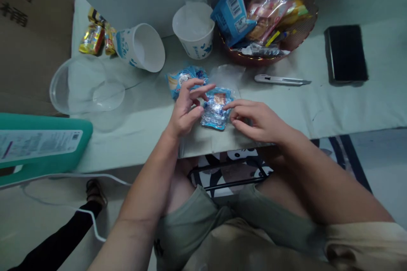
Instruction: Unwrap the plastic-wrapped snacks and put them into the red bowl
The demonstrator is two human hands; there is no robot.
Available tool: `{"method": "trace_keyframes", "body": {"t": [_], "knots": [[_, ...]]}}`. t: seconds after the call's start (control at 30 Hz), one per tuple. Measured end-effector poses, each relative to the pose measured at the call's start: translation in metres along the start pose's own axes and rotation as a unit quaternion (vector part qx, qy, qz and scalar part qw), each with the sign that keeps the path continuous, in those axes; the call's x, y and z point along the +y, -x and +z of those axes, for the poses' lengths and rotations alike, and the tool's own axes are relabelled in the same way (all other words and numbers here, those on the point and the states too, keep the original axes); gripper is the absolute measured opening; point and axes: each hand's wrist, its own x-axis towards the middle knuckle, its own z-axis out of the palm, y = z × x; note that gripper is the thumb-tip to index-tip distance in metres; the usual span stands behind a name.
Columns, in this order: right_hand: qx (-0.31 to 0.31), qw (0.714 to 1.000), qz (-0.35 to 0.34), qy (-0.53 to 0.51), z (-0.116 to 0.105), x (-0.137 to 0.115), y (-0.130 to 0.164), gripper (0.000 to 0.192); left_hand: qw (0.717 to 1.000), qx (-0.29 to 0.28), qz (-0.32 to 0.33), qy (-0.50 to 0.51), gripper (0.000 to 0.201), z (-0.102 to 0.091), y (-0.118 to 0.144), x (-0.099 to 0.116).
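A blue and silver, shiny snack wrapper (214, 114) lies flat near the table's front edge, between my hands. My left hand (187, 108) is over its left side, fingers apart and holding nothing. The index finger of my right hand (256, 119) reaches out to the wrapper's right edge, while its other fingers curl loosely with nothing visible in them. Just behind my left hand is a blue snack packet (178, 82), partly covered by the fingers. Clear plastic film (228, 74) lies behind the wrapper.
Farther back stand two paper cups (148, 48) and a glass bowl (265, 60) of snack packets. A utility knife (280, 79) and a black box (346, 54) lie to the right. Leftward are a clear plastic tub (60, 87), small yellow packets (92, 39) and a green jug (84, 129).
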Motion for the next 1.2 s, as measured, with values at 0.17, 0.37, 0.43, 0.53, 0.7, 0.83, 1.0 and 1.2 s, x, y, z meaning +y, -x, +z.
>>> {"method": "trace_keyframes", "body": {"t": [0.17, 0.37, 0.43, 0.53, 0.7, 0.83, 1.0, 1.2], "knots": [[0.075, 0.988, 0.104, 0.081, 0.018, 0.002, -0.008, 0.037, 0.995, 0.032, -0.01, -0.095, 0.025, 0.001, -0.006, 0.011], [0.056, 0.991, 0.068, 0.102, 0.028, 0.005, -0.008, 0.013, 0.986, -0.037, 0.007, -0.165, 0.022, 0.0, -0.006, 0.015], [0.103, 0.99, 0.038, 0.089, 0.026, 0.003, -0.006, 0.014, 0.987, -0.049, 0.026, -0.151, 0.025, -0.001, -0.005, 0.014], [0.169, 0.983, 0.01, 0.076, 0.022, -0.001, -0.004, 0.015, 0.989, -0.071, 0.056, -0.121, 0.021, -0.001, -0.004, 0.014], [0.2, 0.979, -0.008, 0.03, 0.013, -0.012, -0.002, 0.009, 0.995, -0.045, 0.073, -0.045, 0.017, 0.003, 0.002, 0.031], [0.171, 0.98, 0.034, -0.097, 0.007, -0.019, 0.002, 0.008, 0.991, -0.117, 0.043, 0.046, 0.014, -0.003, 0.008, 0.052], [0.221, 0.956, 0.156, -0.114, 0.008, -0.011, -0.001, 0.011, 0.899, -0.408, -0.073, 0.142, 0.011, -0.016, 0.01, 0.06], [0.174, 0.967, 0.182, -0.046, 0.014, -0.003, -0.011, 0.016, 0.988, -0.057, -0.146, 0.012, 0.038, -0.004, 0.008, 0.044]]}}
